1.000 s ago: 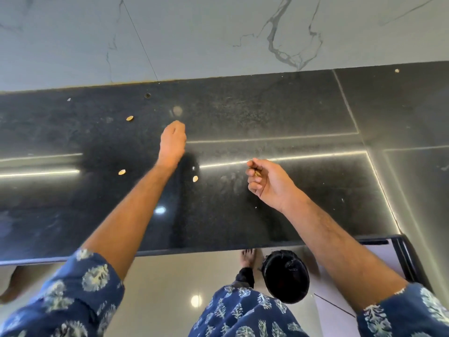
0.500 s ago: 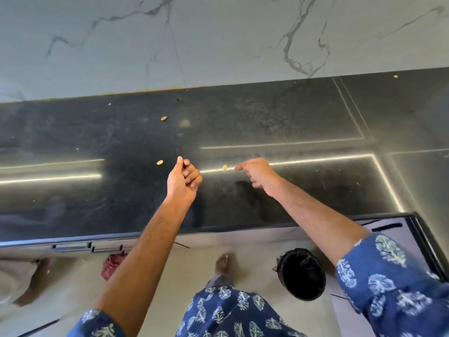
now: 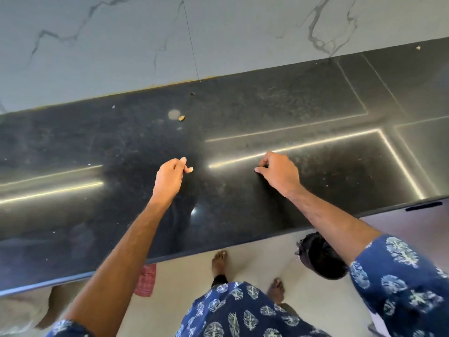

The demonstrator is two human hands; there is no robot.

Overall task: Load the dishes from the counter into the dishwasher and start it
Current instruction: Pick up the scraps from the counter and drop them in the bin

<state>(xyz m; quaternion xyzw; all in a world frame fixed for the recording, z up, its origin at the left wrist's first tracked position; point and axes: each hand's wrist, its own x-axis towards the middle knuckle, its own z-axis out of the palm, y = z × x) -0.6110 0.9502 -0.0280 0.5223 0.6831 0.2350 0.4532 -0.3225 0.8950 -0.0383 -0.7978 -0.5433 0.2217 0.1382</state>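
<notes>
Left hand (image 3: 168, 180) pinches a small tan scrap (image 3: 191, 169) off the glossy black stone counter (image 3: 315, 195); right hand (image 3: 279, 172) curled, grasp unclear. Pinch low, collect the crumb (image 3: 181, 118) behind.

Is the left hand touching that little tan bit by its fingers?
Touching. In the head view, the left hand has its fingertips curled right against the small tan crumb on the black counter, with no gap showing.
</notes>
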